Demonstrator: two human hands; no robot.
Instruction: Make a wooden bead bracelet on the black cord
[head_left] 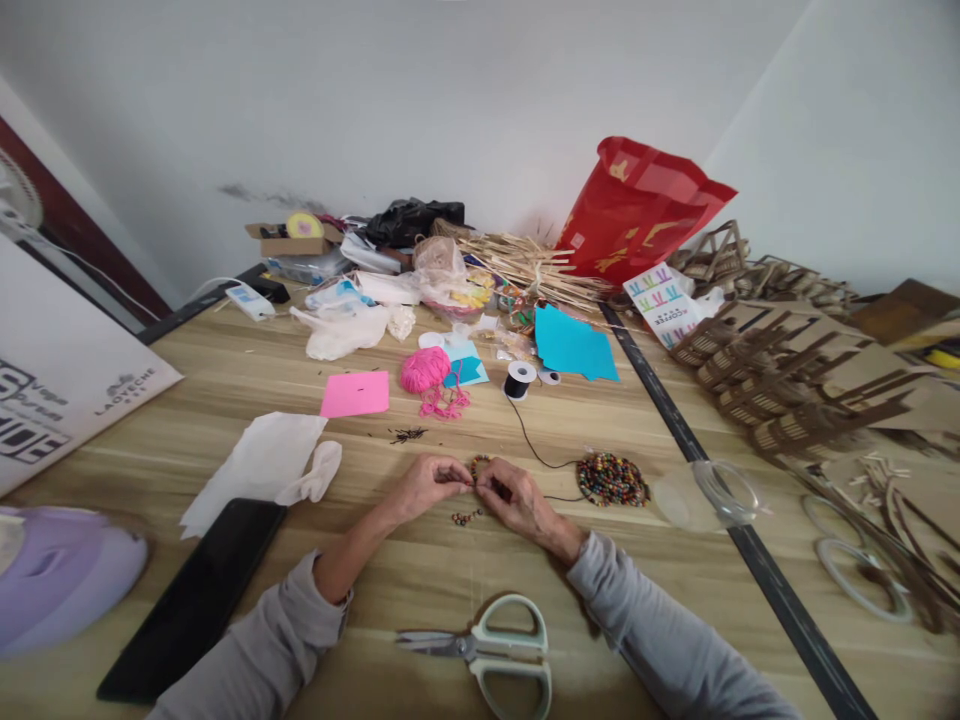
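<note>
Wood-grain table (225, 400) fills the view beneath you, running back to a plain white wall. At its centre your two hands meet, fingertips almost touching. Your left hand (425, 486) has its fingers pinched together on a short strand of beads (480, 465), and your right hand (517, 500) is pinched on the same strand from the other side. More of these small strung beads (466, 517) lie on the wood just below your left hand, at 6 o'clock from it.

From your right hand a thin black cord (534, 450) runs away at 12 o'clock to a black spool (519, 379). At 3 o'clock, near your right hand, sits a pile of coloured beads (613, 479), and just beyond it a clear plastic container (709, 495) lies on its side.

At 6 o'clock from your hands, close to you, lie pale green scissors (499, 650), shut. At 8 o'clock is a black phone (199, 595), with white paper (255, 460) above it at 9 o'clock. At 11 o'clock lies a pink card (355, 393), and at 12 o'clock a ball of pink yarn (425, 370). A blue sheet (574, 345) lies at 1 o'clock. Far back at 1 o'clock stands a red bag (637, 210). Brown cardboard cut-outs (795, 390) cover the table at 2 o'clock.
</note>
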